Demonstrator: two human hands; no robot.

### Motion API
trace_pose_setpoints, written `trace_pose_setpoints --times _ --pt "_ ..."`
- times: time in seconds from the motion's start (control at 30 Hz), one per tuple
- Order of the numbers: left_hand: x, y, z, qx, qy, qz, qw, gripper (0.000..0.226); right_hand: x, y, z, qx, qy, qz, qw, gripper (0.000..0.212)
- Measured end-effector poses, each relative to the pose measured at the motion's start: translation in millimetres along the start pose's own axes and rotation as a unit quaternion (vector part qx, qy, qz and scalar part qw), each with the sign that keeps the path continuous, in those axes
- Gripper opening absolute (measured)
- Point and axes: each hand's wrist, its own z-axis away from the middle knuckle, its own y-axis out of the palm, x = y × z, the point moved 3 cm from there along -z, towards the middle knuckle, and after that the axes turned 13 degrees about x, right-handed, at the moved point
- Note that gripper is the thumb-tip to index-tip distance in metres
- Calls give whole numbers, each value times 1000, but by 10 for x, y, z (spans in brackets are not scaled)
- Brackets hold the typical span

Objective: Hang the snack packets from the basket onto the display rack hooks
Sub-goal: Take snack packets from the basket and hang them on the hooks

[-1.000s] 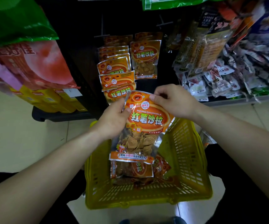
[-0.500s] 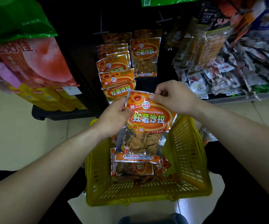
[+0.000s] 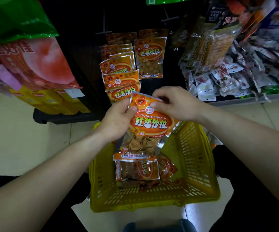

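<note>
An orange snack packet [image 3: 149, 124] is held upright above the yellow basket [image 3: 194, 164], clear of it and just short of the display rack [image 3: 85, 47]. Its upper left edge is gripped by the left hand [image 3: 117, 121], with the thumb laid on the printed front and the fingers hidden behind. Its top right corner is pinched by the right hand [image 3: 177, 104], whose fingers are curled over the edge. Whether the hanging hole has been found cannot be told.

Several more packets [image 3: 137, 171] are seen lying in the bottom of the basket, which is set on the tiled floor [image 3: 26, 131]. On the rack, one column of matching packets [image 3: 118, 76] is already hung in an overlapping row, and a second column [image 3: 150, 57] is hung just beside it. Bare hooks [image 3: 168, 18] are visible higher up.

The task is judged to be partly done: some packets are hung, one is in hand and not yet hooked, and the remainder in the basket is left to be hung.
</note>
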Motion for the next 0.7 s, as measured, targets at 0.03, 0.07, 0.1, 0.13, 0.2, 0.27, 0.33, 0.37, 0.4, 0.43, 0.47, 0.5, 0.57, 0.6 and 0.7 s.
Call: trace_pose_setpoints --times 0.03,0.07,0.1,0.13,0.2,0.27,0.33,0.37,0.4,0.43,0.47,0.5,0.57,0.6,0.7 --pt "1 4 2 3 1 -4 1000 23 -9 -5 -2 -7 0 -1 1000 24" --pt "-4 5 1 7 8 -3 1000 24 -21 -18 -5 -19 1 -3 1000 26" --pt "-14 6 1 13 17 7 1000 26 -31 -39 -8 -34 0 -7 999 26" --pt "-15 3 1 22 22 18 999 29 -41 -63 -11 -50 -4 -13 999 24" --pt "22 -19 -2 40 18 -6 999 40 -65 -128 -8 -79 -9 -43 996 23" --pt "107 -38 -6 47 -7 -80 996 41 -103 -189 12 -108 -3 -79 991 27" --pt "186 -35 -11 55 -24 -96 994 30 -142 -212 35 -128 11 -90 988 28" --pt "198 -21 -13 60 -22 -87 994 25 -161 -211 39 -136 20 -84 987 29" --pt "195 -6 -15 61 -20 -78 995 24 -175 -214 49 -146 30 -73 986 29" --pt "184 11 -16 62 -19 -69 996 28 -195 -222 55 -161 42 -61 984 28" --pt "172 24 -14 63 -20 -67 996 36 -223 -239 61 -178 52 -53 981 25" --pt "165 39 -11 66 -19 -72 995 44 -253 -267 69 -196 65 -52 977 23" --pt "159 66 4 69 -12 -87 994 53 -312 -327 87 -218 90 -51 970 18" --pt "153 71 10 66 -10 -92 994 53 -323 -343 96 -221 99 -47 969 16" --pt "184 62 -18 52 -18 -108 993 46 -318 -323 97 -225 119 -11 967 16"
